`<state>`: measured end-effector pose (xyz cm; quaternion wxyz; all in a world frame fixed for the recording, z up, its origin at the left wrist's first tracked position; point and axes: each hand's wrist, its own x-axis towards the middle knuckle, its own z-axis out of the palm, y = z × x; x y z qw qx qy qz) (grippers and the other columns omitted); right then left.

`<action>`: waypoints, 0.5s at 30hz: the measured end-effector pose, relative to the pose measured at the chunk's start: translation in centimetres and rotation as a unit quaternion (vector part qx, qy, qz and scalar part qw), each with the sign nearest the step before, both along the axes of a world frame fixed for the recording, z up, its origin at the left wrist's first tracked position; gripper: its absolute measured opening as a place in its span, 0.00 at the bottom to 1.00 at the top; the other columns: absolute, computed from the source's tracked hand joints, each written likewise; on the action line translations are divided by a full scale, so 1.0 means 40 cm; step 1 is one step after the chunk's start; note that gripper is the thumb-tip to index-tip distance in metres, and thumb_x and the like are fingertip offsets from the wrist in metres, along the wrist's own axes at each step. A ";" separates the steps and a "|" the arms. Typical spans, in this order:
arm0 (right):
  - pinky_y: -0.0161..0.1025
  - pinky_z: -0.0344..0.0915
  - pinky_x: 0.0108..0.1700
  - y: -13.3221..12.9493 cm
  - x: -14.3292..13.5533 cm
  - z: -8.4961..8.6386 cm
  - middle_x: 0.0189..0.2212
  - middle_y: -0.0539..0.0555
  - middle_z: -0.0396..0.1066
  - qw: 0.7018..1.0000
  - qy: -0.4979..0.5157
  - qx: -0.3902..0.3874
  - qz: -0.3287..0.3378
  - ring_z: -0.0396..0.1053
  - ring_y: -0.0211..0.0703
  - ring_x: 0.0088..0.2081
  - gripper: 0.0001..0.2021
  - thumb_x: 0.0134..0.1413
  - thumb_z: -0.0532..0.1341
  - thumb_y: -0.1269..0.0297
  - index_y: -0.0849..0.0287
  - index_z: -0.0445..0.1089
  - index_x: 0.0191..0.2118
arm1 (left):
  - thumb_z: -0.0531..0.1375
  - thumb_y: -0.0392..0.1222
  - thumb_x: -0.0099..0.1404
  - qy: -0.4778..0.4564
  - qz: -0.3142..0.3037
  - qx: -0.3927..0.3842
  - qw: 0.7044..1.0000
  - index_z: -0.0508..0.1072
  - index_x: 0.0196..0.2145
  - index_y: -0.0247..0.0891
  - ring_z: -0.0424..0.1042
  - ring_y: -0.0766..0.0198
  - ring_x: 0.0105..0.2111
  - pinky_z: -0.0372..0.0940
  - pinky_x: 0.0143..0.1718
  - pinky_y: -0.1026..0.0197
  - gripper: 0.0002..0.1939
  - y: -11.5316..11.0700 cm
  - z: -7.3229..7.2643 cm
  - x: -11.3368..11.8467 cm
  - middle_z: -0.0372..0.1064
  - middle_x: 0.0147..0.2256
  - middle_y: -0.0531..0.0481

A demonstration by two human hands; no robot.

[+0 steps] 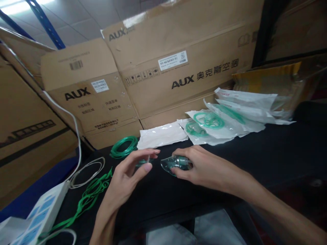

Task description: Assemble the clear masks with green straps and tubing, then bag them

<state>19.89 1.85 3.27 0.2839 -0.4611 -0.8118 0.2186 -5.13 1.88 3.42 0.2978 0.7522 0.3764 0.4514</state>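
My right hand [201,165] is closed round a clear green oxygen mask [167,164], its pointed end facing left toward my other hand. My left hand [131,170] is just left of the mask and apart from it. Between its thumb and forefinger a thin pale strip [149,158] stands upright; what it is made of is too small to tell. Another clear greenish piece [140,163] shows partly behind the left fingers, mostly hidden. Beyond the left hand lies a coil of green tubing [124,147] on the black table [155,197].
Green elastic straps [93,192] lie left, beside a white cable loop [87,173] and a power strip [42,212]. White pouches [163,135] and packs with green tubing [209,120] lie behind. Large cardboard boxes [184,98] wall off the back.
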 end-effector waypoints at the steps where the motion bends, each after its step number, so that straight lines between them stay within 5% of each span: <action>1: 0.37 0.63 0.39 0.002 0.004 0.000 0.36 0.55 0.75 1.000 -0.001 0.004 -0.003 0.71 0.49 0.39 0.13 0.58 0.62 0.55 0.53 0.77 0.45 | 0.62 0.41 0.69 0.016 0.014 0.005 1.000 0.75 0.48 0.46 0.74 0.59 0.52 0.65 0.56 0.58 0.11 -0.008 0.008 -0.015 0.76 0.50 0.49; 5: 0.37 0.62 0.36 0.011 0.014 0.001 0.37 0.56 0.76 1.000 0.004 0.017 -0.002 0.72 0.48 0.36 0.16 0.56 0.63 0.54 0.55 0.77 0.48 | 0.64 0.43 0.67 0.101 0.101 0.031 0.989 0.74 0.40 0.42 0.72 0.55 0.54 0.63 0.58 0.53 0.05 -0.051 0.011 -0.101 0.75 0.50 0.46; 10: 0.38 0.63 0.41 0.007 0.009 0.002 0.40 0.56 0.76 1.000 -0.014 0.005 -0.010 0.72 0.50 0.40 0.21 0.56 0.63 0.49 0.53 0.76 0.51 | 0.61 0.50 0.67 0.274 0.170 0.044 0.945 0.74 0.33 0.41 0.73 0.53 0.50 0.65 0.55 0.49 0.11 -0.095 -0.075 -0.195 0.74 0.48 0.45; 15: 0.37 0.62 0.40 0.006 0.012 0.002 0.38 0.53 0.76 0.998 -0.063 -0.011 0.021 0.72 0.48 0.40 0.21 0.57 0.61 0.46 0.49 0.74 0.52 | 0.61 0.53 0.67 0.331 0.212 0.032 0.919 0.73 0.51 0.47 0.71 0.53 0.53 0.64 0.57 0.48 0.17 -0.109 -0.145 -0.248 0.73 0.51 0.48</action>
